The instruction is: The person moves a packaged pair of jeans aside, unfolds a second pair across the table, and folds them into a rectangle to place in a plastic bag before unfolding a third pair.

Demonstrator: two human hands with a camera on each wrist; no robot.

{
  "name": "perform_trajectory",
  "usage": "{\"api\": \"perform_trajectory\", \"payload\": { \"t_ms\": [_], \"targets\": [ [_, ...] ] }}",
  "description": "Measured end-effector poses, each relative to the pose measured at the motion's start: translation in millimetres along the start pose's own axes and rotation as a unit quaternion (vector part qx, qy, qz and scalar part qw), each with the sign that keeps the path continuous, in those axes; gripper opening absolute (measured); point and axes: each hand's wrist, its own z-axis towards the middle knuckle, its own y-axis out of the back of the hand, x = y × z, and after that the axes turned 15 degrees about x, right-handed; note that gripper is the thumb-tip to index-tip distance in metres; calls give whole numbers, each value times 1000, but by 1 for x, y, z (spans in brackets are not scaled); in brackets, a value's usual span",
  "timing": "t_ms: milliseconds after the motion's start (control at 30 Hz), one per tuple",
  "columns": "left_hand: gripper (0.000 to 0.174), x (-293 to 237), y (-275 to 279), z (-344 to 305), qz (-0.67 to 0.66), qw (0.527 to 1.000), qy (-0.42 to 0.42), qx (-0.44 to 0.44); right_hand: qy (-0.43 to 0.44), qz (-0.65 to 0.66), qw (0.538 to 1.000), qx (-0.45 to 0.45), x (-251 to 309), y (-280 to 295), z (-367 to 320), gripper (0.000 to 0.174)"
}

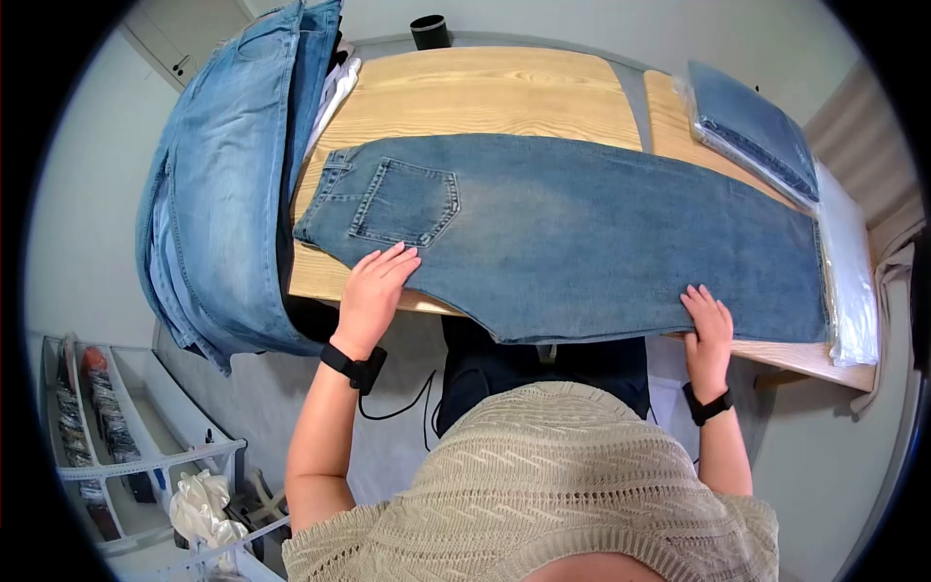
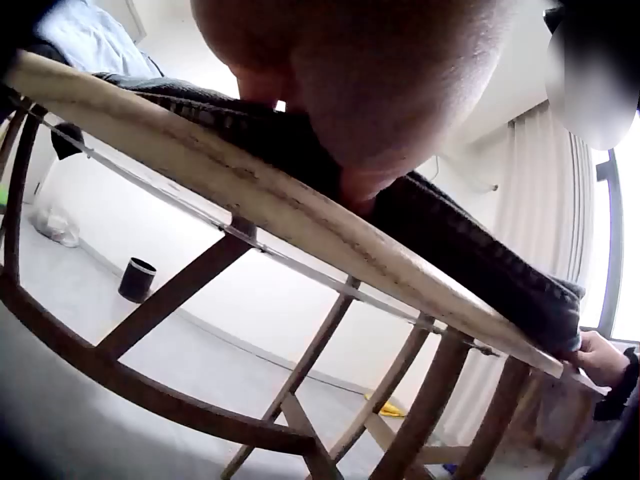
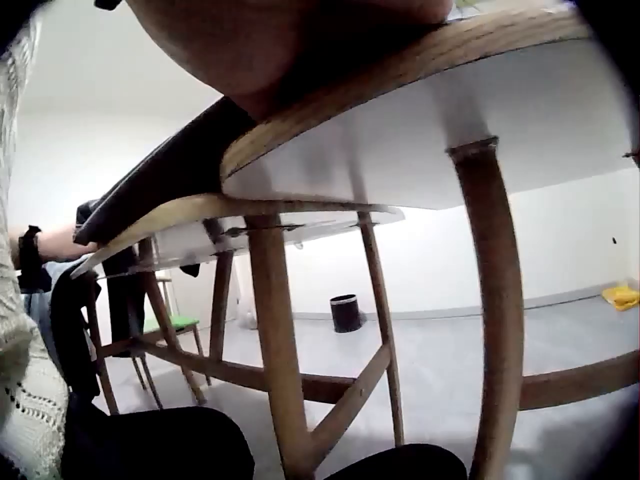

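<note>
A pair of blue jeans, folded lengthwise, lies flat across the wooden table. Its waistband points left, a back pocket faces up, and the leg hems lie at the right. My left hand rests on the near edge just below the pocket, its fingers extended together over the denim. Farther right, my right hand lays its extended fingers on the near edge of the legs. In the left wrist view the jeans show as a dark layer along the table edge.
Several jeans hang in a heap over the table's left end. Bagged folded jeans and clear plastic bags lie on the right. A divided organizer stands at lower left; a dark bin is beyond the table.
</note>
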Motion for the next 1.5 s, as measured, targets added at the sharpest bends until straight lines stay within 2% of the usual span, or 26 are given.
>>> {"api": "perform_trajectory", "payload": {
  "t_ms": [100,167,233,267,300,367,433,467,533,567,667,767,900,967,1000,1100,1233,1333,1367,1400,1500],
  "targets": [
    [36,-5,23,-10,-50,998,6,43,44,14,998,31,-18,19,-2,42],
    [33,-5,27,-22,-68,997,4,47,73,82,991,73,-24,32,-3,35],
    [28,-5,25,-33,-150,988,19,43,77,109,988,72,-28,37,-1,31],
    [21,-6,25,-34,-171,984,35,33,62,141,983,104,-30,44,2,30],
    [21,-7,25,-34,-170,984,39,35,49,173,974,136,-31,48,6,29],
    [16,-9,27,-30,-219,966,130,43,27,201,967,151,-37,57,19,17],
    [12,-9,29,-17,-193,968,154,46,-32,214,951,221,-36,73,41,12],
    [14,-8,27,-9,-167,975,143,20,4,220,952,214,-42,70,51,14],
    [26,-4,20,6,-124,985,116,-10,0,187,948,257,-46,73,75,19],
    [26,-4,16,9,-123,986,114,-11,-1,167,945,280,-50,69,84,22],
    [26,-3,10,17,16,990,137,40,-4,112,947,302,-53,54,97,30],
    [26,3,3,17,0,982,173,69,-17,86,943,321,-53,51,101,34],
    [25,3,9,15,-42,971,214,93,-13,106,947,302,-57,45,98,33],
    [27,7,17,7,-122,987,94,45,-5,123,948,294,-59,42,96,32],
    [28,7,26,3,-129,988,61,62,-9,133,948,289,-61,40,96,32],
    [28,14,32,-8,-176,982,32,60,-21,148,945,291,-64,38,96,32],
    [25,24,30,-12,-169,984,45,32,-44,162,936,309,-61,42,100,32],
    [14,23,40,2,-116,991,66,30,-38,163,937,306,-61,42,100,32],
    [15,24,42,6,-84,993,76,43,-38,163,937,306,-62,42,99,32],
    [26,28,35,8,-51,992,78,88,-38,163,938,304,-63,41,99,32],
    [29,30,16,8,-3,993,55,106,-36,163,938,304,-62,41,99,32]
  ]
}}
